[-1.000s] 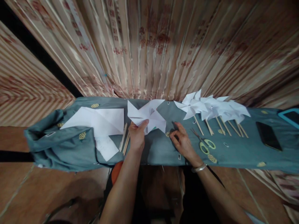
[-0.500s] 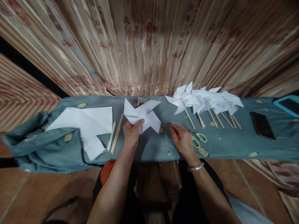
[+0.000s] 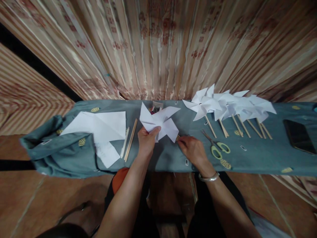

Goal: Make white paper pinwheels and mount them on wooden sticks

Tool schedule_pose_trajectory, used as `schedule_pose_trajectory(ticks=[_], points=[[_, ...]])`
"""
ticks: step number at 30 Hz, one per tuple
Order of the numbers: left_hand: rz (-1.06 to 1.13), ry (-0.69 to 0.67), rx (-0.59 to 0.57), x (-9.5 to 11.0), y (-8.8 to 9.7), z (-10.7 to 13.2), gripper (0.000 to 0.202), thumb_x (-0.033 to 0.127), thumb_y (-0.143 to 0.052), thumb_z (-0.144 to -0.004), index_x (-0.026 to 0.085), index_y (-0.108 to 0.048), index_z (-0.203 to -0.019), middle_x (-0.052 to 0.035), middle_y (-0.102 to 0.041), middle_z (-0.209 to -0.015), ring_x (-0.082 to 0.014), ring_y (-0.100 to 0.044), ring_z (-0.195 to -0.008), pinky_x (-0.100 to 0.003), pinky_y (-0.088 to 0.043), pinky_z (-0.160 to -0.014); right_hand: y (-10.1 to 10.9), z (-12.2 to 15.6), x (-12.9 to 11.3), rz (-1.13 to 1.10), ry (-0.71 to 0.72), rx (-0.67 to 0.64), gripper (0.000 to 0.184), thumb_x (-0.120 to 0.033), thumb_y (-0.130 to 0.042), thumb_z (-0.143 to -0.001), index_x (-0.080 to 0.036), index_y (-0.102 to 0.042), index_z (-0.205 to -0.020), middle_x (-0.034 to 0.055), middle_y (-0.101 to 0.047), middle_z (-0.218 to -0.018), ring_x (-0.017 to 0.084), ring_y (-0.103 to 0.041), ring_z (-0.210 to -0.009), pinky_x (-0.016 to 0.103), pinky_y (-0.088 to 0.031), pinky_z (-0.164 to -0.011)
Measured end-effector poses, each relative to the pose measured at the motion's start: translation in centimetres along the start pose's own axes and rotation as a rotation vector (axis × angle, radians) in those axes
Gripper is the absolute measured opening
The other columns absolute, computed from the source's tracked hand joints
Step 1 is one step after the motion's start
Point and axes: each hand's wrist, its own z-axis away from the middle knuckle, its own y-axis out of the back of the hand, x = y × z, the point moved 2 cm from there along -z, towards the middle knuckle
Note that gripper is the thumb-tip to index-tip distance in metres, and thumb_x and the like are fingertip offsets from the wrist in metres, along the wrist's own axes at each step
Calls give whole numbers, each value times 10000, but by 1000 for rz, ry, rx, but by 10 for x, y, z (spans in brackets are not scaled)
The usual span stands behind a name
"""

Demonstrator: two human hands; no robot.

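My left hand [image 3: 146,142] pinches the middle of a folded white paper pinwheel [image 3: 159,121], holding it just above the teal cloth [image 3: 257,155]. My right hand [image 3: 193,150] rests on the cloth right of the pinwheel, fingers curled together near its lower right tip; what they hold, if anything, is too small to see. Green-handled scissors [image 3: 218,147] lie just right of that hand. Wooden sticks [image 3: 128,144] lie left of my left hand.
A row of finished white pinwheels on sticks [image 3: 232,109] lies at the back right. White paper sheets [image 3: 99,127] lie on the left. A dark phone [image 3: 298,136] lies far right. A small packet [image 3: 156,107] sits behind the pinwheel. Striped curtains hang behind.
My right hand has slid left across the cloth toward the pinwheel's lower right tip. My left hand keeps its grip on the pinwheel. The camera view has shifted slightly.
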Motion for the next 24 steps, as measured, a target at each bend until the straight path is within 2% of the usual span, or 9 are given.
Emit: schedule_pose_trajectory(ticks=[4,9,15,24], points=[[22,9,-6,0,-1,2,212,202,-796,-514,152,-718,-705,-2,-716,-671,-127,-609,-579,-242,-476,-597,0,3,-4,37,35,34,208,-200,-513,-894,-185,-721,-895,97,-744,-911,256,-658,-846,336,-467,-775],[0,32,-9,0,-2,4,208,195,-789,-516,147,-720,-706,-6,-715,-670,-133,-610,-586,-247,-471,-602,1,1,-7,71,-22,35,216,-176,-505,-880,-190,-721,-887,91,-742,-876,255,-664,-842,331,-469,-753],[-7,36,-13,0,-3,4,222,199,-790,-511,151,-719,-716,-4,-717,-670,-134,-608,-584,-247,-470,-598,3,-4,-1,29,-137,-63,205,-219,-530,-868,-211,-715,-956,71,-749,-862,244,-692,-808,307,-456,-672],[-36,57,-40,-1,-4,4,257,208,-791,-512,136,-718,-747,6,-704,-672,-122,-594,-587,-246,-452,-609,12,3,-1,95,-101,-127,173,-232,-532,-868,-198,-702,-875,91,-739,-838,249,-680,-790,298,-408,-632]])
